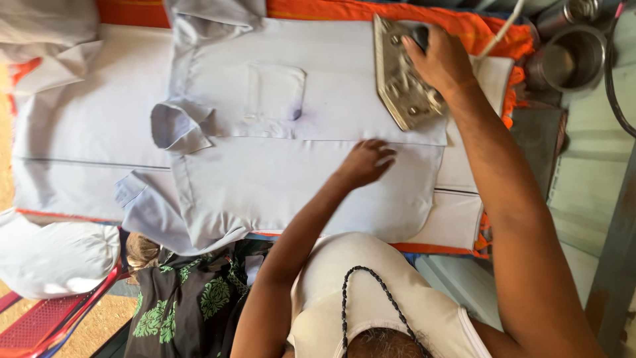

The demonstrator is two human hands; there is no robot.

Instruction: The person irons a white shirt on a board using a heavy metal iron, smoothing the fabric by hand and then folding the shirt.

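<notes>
A pale blue shirt (265,166) with a chest pocket (276,91) and a collar (175,126) lies spread flat on a cloth-covered ironing table (86,119). My right hand (442,61) grips the handle of a heavy metal iron (401,76), which rests on the shirt's far right part. My left hand (366,160) presses flat on the shirt's near panel, fingers together, just below the iron.
An orange cloth (424,16) shows under the white padding. Steel cups (570,56) stand at the far right corner beside a cord (498,33). White fabric (53,255) bulges at the near left, and a dark green-patterned cloth (192,298) hangs below the table edge.
</notes>
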